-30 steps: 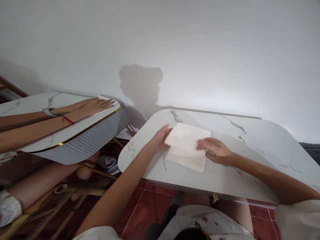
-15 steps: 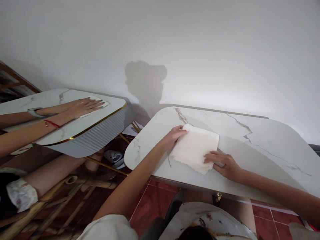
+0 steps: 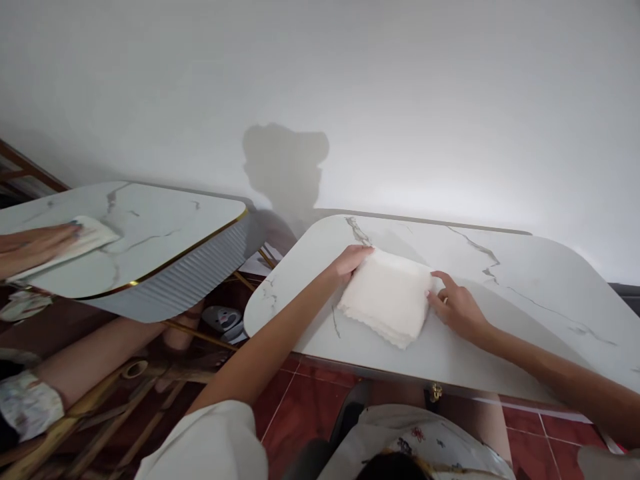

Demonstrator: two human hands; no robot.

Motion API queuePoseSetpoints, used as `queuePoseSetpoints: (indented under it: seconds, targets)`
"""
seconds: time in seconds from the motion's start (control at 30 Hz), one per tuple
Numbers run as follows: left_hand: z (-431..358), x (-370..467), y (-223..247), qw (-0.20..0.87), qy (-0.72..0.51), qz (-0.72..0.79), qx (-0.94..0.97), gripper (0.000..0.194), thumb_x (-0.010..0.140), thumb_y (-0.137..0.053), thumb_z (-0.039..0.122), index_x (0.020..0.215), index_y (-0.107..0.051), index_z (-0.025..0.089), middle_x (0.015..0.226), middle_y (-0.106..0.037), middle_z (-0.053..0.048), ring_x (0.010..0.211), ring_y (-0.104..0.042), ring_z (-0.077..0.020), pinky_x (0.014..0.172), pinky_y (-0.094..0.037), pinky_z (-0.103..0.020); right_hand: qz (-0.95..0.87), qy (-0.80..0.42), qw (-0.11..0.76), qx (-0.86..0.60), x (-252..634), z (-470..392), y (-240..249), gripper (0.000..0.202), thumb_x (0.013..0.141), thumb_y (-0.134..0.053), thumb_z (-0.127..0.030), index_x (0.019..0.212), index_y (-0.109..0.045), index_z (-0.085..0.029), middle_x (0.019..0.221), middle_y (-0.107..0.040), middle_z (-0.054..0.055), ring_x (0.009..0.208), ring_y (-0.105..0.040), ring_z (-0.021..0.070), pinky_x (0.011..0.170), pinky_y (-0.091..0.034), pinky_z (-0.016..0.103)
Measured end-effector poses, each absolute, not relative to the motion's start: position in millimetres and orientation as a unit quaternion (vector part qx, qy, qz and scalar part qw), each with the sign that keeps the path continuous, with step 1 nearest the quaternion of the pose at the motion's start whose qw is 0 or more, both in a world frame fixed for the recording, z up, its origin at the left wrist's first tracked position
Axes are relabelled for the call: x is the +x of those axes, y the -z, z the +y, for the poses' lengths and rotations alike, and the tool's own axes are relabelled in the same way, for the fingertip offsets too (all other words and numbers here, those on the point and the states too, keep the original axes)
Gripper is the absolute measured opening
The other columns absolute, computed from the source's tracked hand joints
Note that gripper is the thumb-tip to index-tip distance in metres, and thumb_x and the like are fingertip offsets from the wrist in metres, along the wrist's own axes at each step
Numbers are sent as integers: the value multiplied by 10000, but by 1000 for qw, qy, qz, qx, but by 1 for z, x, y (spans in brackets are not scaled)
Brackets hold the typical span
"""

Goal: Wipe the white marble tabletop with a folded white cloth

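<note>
A folded white cloth (image 3: 387,293) with a wavy near edge lies on the white marble-patterned table (image 3: 540,333) in front of me. My left hand (image 3: 354,261) grips its far left corner, fingers closed on the fabric. At the cloth's right side is my right hand (image 3: 459,308), its forefinger and thumb apart and their tips touching the edge near the far right corner. The layers sit fairly flat, with the scalloped edges stacked toward me.
To the left, another person's hand (image 3: 45,247) rests on a white cloth (image 3: 93,235) on a second marble-patterned table (image 3: 165,240) with gold trim. Bamboo furniture (image 3: 150,373) stands below it. A pale wall (image 3: 425,120) rises behind both tables.
My right hand has moved from on top of the cloth's lower right part to its right edge, farther up. The other person's hands and cloth have slid left.
</note>
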State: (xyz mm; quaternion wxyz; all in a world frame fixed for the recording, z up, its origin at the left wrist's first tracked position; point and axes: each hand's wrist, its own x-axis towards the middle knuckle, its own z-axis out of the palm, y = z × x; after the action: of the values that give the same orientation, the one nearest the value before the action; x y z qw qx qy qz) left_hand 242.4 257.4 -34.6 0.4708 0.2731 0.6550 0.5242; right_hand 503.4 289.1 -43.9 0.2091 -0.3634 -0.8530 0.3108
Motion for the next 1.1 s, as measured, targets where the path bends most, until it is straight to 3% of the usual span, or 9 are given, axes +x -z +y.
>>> queuePoseSetpoints:
  seconds: [0.1, 0.23, 0.37, 0.57, 0.63, 0.7, 0.8, 0.93, 1.1]
  targets:
    - [265, 241, 34, 460, -528, 660, 271, 350, 625, -736, 234, 932, -586, 161, 670, -645, -8, 587, -617, -162, 563, -486, -267, -773, -465, 201, -381, 494, 290, 40, 541, 843, -480, -345, 1342, -324, -207, 702, -660, -18, 457, -578, 137, 467, -500, 277]
    - [268, 237, 36, 468, -515, 652, 301, 392, 630, -713, 200, 995, -570, 167, 761, -646, -21, 653, -620, -159, 627, -495, -272, -742, -529, 235, -338, 488, 285, 49, 626, 768, -525, -261, 1346, -290, -203, 652, -583, -48, 538, -572, 136, 509, -526, 276]
    - [269, 232, 42, 397, -477, 664, 418, 336, 693, -653, 257, 1012, -579, 181, 869, -639, -42, 770, -623, -192, 718, -489, -308, -788, -484, 245, -290, 486, 284, 61, 572, 741, -484, -212, 1293, -334, -206, 565, -490, -78, 503, -500, 136, 459, -485, 260]
    - [266, 243, 34, 79, -361, 724, 582, 393, 788, -560, 251, 1176, -530, 196, 1330, -464, -111, 1218, -426, -300, 1007, -334, -418, -887, -308, 204, -277, 493, 288, 52, 607, 777, -438, -171, 1363, -279, -165, 524, -529, -71, 459, -502, 145, 471, -432, 259]
    - [262, 254, 27, 23, -316, 704, 635, 393, 838, -493, 250, 1225, -501, 184, 1402, -398, -113, 1294, -341, -291, 1061, -262, -424, -896, -229, 212, -315, 492, 290, 43, 601, 817, -443, -225, 1388, -269, -159, 635, -621, -15, 528, -565, 174, 492, -451, 282]
    - [259, 266, 27, 23, -272, 664, 696, 377, 891, -404, 282, 1240, -498, 175, 1417, -396, -109, 1320, -319, -265, 1085, -227, -410, -901, -147, 241, -331, 485, 291, 38, 556, 848, -428, -283, 1379, -314, -160, 935, -675, 89, 782, -636, 236, 616, -506, 346]
    - [257, 277, 40, 52, -217, 634, 740, 452, 919, -336, 340, 1310, -440, 138, 1445, -366, -129, 1353, -278, -264, 1100, -199, -419, -924, -51, 240, -292, 470, 292, 46, 544, 866, -404, -310, 1363, -357, -92, 1320, -498, 186, 1218, -452, 308, 925, -431, 447]
    - [259, 277, 61, 88, -190, 629, 749, 526, 917, -332, 367, 1381, -348, 122, 1474, -316, -134, 1382, -221, -256, 1115, -154, -425, -948, -12, 156, -279, 458, 292, 67, 585, 892, -369, -341, 1369, -338, -4, 1424, -360, 228, 1329, -300, 321, 1062, -269, 483]
    - [257, 268, 52, 114, -202, 609, 758, 528, 903, -365, 380, 1375, -364, 144, 1484, -293, -128, 1385, -214, -254, 1119, -137, -430, -938, -27, 124, -322, 457, 283, 56, 634, 892, -373, -388, 1384, -305, 6, 1439, -320, 243, 1342, -273, 328, 1066, -250, 508]
